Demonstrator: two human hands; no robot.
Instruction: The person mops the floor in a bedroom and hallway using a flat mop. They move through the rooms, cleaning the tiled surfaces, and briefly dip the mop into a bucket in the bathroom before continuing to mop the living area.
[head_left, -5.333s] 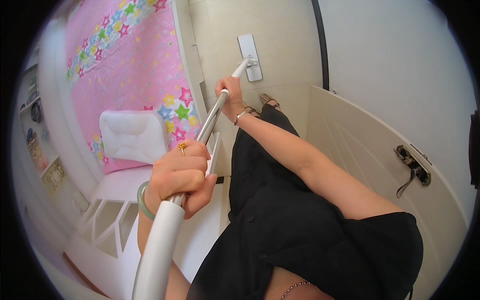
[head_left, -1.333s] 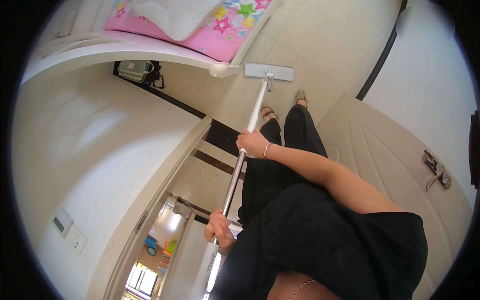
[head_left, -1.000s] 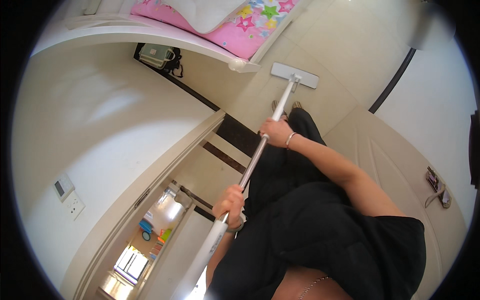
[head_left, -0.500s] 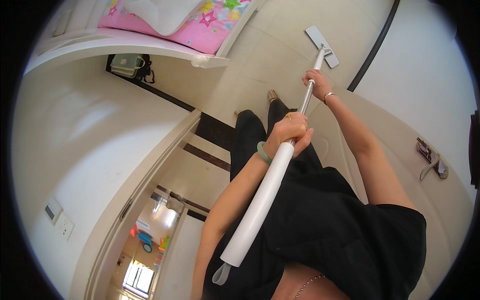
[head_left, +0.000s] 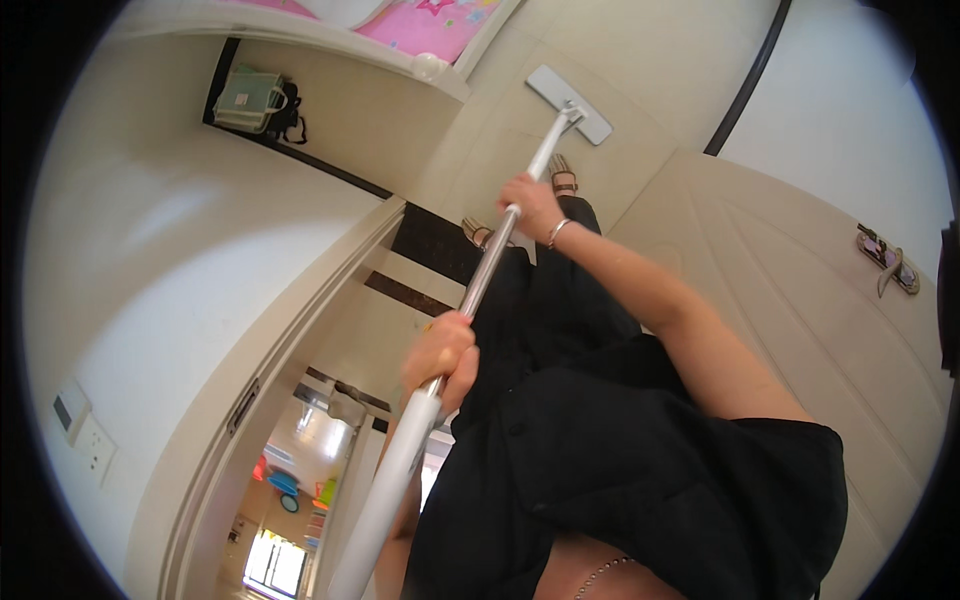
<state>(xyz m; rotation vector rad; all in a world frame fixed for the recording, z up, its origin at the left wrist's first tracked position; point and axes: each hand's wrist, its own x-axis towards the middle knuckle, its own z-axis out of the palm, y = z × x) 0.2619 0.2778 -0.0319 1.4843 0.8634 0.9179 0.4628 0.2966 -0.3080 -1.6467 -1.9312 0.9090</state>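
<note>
The left hand (head_left: pixel 440 355) and right hand (head_left: pixel 533 208) had fingers wrapped around a mop pole (head_left: pixel 485 270); even pressure, flat pad (head_left: pixel 550 88) flush to the floor (head_left: pixel 640 100), seemed best.

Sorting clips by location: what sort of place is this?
Probably a bedroom in a home, seen near its doorway. Signs: a bed with pink star-patterned bedding, a beige door with a lever handle.

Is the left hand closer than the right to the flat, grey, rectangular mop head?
No, the right hand grips the white-and-silver pole between the left hand and the mop head.
</note>
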